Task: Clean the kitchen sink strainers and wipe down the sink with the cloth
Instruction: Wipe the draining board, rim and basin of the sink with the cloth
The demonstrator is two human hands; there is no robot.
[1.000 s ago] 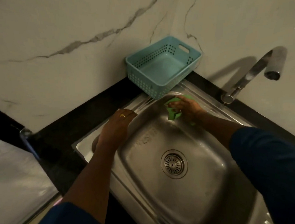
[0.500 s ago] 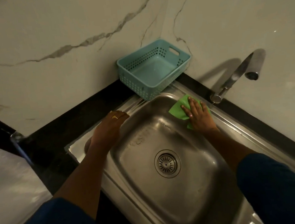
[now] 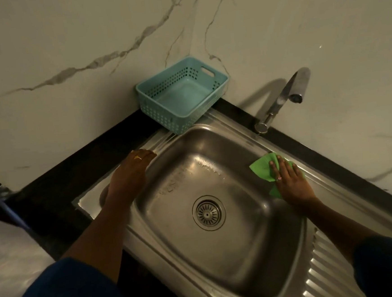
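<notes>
Pressing the cloth (image 3: 262,169), right hand (image 3: 291,181) lies flat; embossed sink (image 3: 245,257) lettering (image 3: 178,184) unreadable.

Right hand (image 3: 291,181) presses the green cloth (image 3: 263,169) on the sink rim (image 3: 349,198), apparently flat.

There is one sink (image 3: 254,214) across the lower middle of the frame, with one strainer (image 3: 209,214) at its centre. There is also one green cloth (image 3: 262,169) at centre right, one blue basket (image 3: 154,104) at upper centre and one tap (image 3: 280,97) at upper right. Two hands show, the left hand (image 3: 129,177) at centre left and the right hand (image 3: 291,180) at centre right. There are two rings, the left ring (image 3: 137,157) and the right ring (image 3: 279,178), one per hand, and two dark sleeves, the left sleeve (image 3: 61,292) at lower left and the right sleeve (image 3: 387,269) at lower right.
</notes>
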